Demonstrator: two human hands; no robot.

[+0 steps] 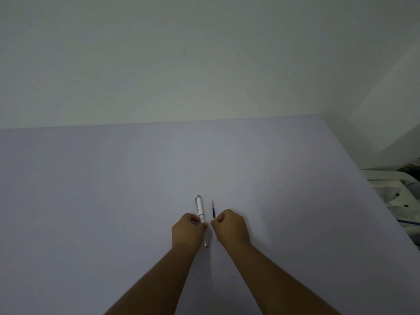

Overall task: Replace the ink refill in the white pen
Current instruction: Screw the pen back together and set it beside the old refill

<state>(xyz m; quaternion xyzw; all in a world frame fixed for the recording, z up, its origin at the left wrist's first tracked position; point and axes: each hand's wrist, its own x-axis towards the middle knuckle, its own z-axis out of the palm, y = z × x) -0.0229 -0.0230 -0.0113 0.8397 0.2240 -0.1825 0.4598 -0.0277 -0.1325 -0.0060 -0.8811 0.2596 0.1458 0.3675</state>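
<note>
On table: L hand fingers pinching white pen, R hand fingers pinching refill alongside.

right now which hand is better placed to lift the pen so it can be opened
Left. The left hand is already closed on the white pen; the right hand is pinching the refill beside it.

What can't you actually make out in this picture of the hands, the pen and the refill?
- Head view: the middle of the white pen is covered by the left hand.
- The ink refill is too thin to read its ink level; the right hand hides part of it.
- The clutter at the right is cut off by the edge.
</note>
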